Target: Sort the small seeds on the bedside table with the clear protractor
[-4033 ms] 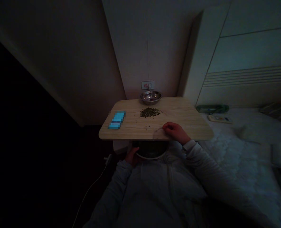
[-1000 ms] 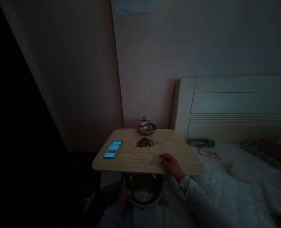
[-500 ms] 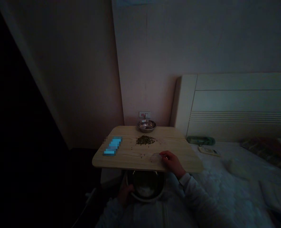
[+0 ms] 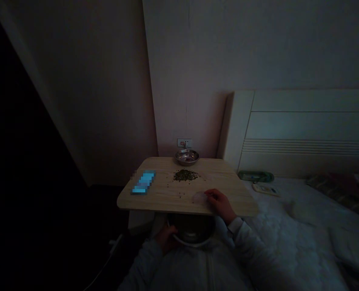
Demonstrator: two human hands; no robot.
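Note:
My left hand grips the rim of a dark metal basin, held below the table's front edge, which hides the basin's far side. On the table my right hand is closed, its fingers on a thin clear piece, seemingly plastic, lying near the front edge. Beyond it is a pile of small dark green grains, with several strays scattered nearer to me. It is too dim to name the grains' kind. Behind the pile stands a shallow shiny metal bowl.
The small wooden table carries a blurred bright-screened phone at its left. To the right lie a bed, a remote control and a green bottle. A wall socket is behind the table.
The basin has moved right and farther under the table's edge, tilting, with my left hand still on its rim. My right hand and the clear piece have hardly moved. The view has tilted slightly.

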